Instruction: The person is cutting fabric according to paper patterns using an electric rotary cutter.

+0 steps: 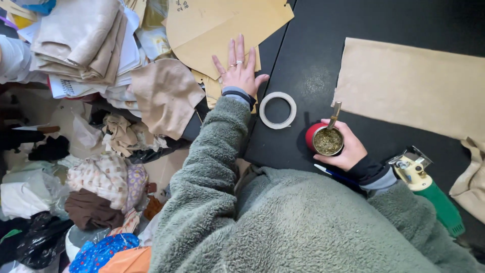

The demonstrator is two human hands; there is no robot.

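Note:
My left hand (238,71) lies flat with fingers spread on tan cardboard pattern pieces (222,28) at the edge of a black table (313,65). Rings show on two fingers. My right hand (348,151) grips a red round cup (323,139) filled with green herb leaves, and a metal straw (334,114) stands in it. A white roll of tape (277,110) lies flat on the table between my two hands. Grey-green fleece sleeves cover both my arms.
A beige fabric sheet (414,86) lies on the table at the right. A green and yellow power tool (429,189) sits by my right elbow, a blue pen (333,173) under my wrist. Folded cloth stacks (81,40) and scrap piles (101,182) fill the left.

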